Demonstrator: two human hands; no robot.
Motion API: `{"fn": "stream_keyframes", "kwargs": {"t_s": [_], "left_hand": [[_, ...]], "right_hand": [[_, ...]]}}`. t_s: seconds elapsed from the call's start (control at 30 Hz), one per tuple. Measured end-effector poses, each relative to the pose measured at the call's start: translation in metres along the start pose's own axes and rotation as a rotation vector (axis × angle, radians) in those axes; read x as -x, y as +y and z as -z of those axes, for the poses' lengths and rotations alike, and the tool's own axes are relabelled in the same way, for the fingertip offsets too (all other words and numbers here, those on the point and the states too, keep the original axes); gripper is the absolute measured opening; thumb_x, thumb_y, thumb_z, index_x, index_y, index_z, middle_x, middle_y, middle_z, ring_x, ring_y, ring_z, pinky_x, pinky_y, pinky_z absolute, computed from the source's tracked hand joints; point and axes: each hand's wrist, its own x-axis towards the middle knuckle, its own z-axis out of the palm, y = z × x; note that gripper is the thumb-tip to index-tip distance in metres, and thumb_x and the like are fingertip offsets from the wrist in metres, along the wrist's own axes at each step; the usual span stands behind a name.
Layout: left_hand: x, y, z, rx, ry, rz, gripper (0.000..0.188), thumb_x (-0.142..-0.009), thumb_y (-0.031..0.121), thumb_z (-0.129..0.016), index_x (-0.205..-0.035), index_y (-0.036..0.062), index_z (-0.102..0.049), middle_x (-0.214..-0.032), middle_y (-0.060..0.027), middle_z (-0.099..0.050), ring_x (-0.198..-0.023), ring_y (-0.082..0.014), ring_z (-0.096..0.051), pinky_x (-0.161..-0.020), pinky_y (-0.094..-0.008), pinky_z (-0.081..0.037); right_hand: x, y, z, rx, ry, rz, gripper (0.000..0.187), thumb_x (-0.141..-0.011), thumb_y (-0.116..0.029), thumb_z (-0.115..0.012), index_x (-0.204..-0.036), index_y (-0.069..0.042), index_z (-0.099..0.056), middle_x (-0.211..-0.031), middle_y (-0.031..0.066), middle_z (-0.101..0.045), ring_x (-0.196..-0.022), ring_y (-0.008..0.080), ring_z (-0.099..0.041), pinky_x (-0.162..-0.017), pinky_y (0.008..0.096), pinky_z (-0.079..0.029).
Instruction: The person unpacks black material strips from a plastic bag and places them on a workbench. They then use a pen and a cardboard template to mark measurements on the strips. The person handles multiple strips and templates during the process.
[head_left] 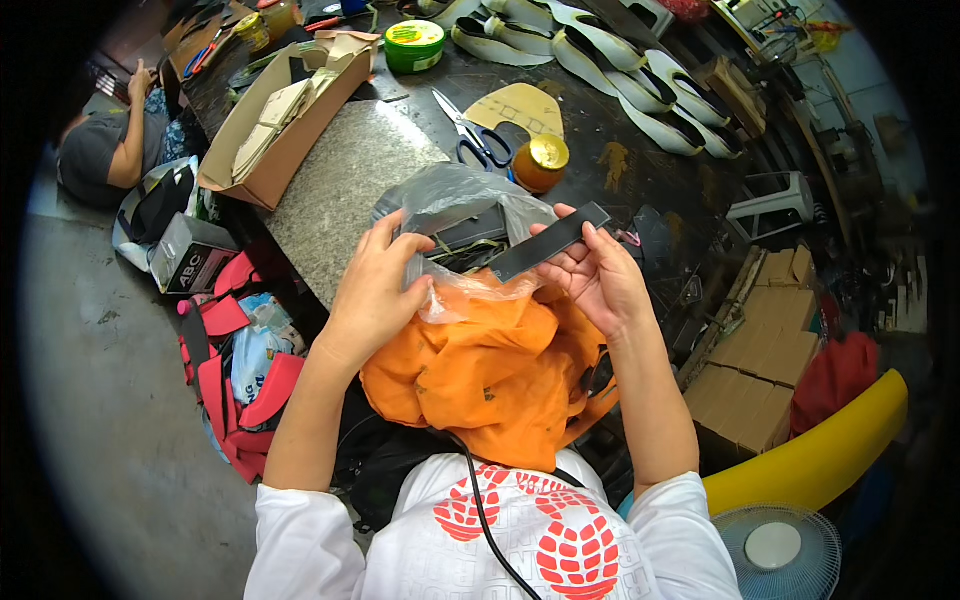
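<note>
Bag, between the left fingers and the right fingers: film and folds partly obscure the dark contents; separate pieces cannot be identified. Strip, at the right fingers: hides part of those behind it. Cloth, below the left fingers: conceals its underside. Shoe parts, well beyond the right fingers: topmost cut off by the upper edge. Fan, below the right fingers: cut off by the lower edge.

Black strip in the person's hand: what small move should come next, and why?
Perhaps lift the black strip clear of the plastic bag: the right hand holds its upper end, its lower end lies at the bag's mouth, and the left hand holds the bag.
</note>
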Motion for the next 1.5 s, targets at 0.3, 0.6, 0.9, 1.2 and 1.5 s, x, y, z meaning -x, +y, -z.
{"fn": "stream_keyframes", "kwargs": {"t_s": [0.3, 0.6, 0.9, 1.2, 1.5], "left_hand": [[-0.003, 0.003, -0.005, 0.003, 0.0, -0.019, 0.037, -0.081, 0.007, -0.075, -0.118, 0.0078, -0.066, -0.149, -0.0195, -0.049, -0.139, -0.0406, -0.046, -0.115, -0.0457, -0.04], [-0.008, 0.001, -0.003, 0.034, 0.085, -0.033, 0.065, -0.083, 0.006, -0.076, -0.145, 0.0074, -0.055, -0.151, -0.025, -0.048, -0.139, -0.0432, -0.05, -0.115, -0.0438, -0.041], [-0.015, -0.014, 0.006, 0.161, 0.092, -0.021, 0.052, -0.1, 0.019, -0.057, -0.148, 0.0008, -0.051, -0.149, -0.0283, -0.052, -0.143, -0.0419, -0.046, -0.118, -0.0433, -0.036], [-0.026, -0.011, 0.009, 0.227, 0.293, -0.069, 0.03, -0.1, 0.011, -0.054, -0.126, -0.0009, -0.06, -0.12, -0.0214, -0.065, -0.11, -0.0367, -0.066, -0.096, -0.0411, -0.051], [-0.058, -0.104, -0.031, 0.482, 0.337, 0.346, 0.028, -0.102, 0.019, -0.062, -0.123, -0.0003, -0.064, -0.116, -0.0082, -0.067, -0.104, -0.0142, -0.062, -0.092, -0.0291, -0.049]], "right_hand": [[0.019, -0.017, 0.06, -0.073, 0.063, 0.12, 0.039, -0.112, -0.022, -0.044, -0.141, 0.001, -0.054, -0.128, 0.0286, -0.066, -0.114, 0.0351, -0.071, -0.095, 0.0483, -0.061], [0.023, -0.067, 0.154, 0.521, 0.462, 0.421, 0.029, -0.103, -0.007, -0.057, -0.131, -0.005, -0.067, -0.105, 0.0037, -0.074, -0.083, 0.011, -0.071, -0.068, 0.0261, -0.061], [-0.005, -0.035, 0.08, 1.178, 0.506, 0.955, 0.03, -0.091, 0.004, -0.062, -0.119, -0.004, -0.07, -0.114, 0.0072, -0.061, -0.085, 0.0168, -0.063, -0.081, 0.0307, -0.054], [-0.095, 0.037, -0.08, 1.734, -0.49, 0.687, 0.039, -0.077, 0.005, -0.065, -0.114, -0.005, -0.07, -0.116, 0.0175, -0.069, -0.114, 0.0392, -0.064, -0.096, 0.0471, -0.054], [-0.129, 0.045, -0.09, 2.114, -0.521, 0.912, 0.03, -0.082, -0.026, -0.072, -0.104, -0.006, -0.071, -0.111, 0.0154, -0.072, -0.106, 0.0352, -0.068, -0.092, 0.0489, -0.053]]}}
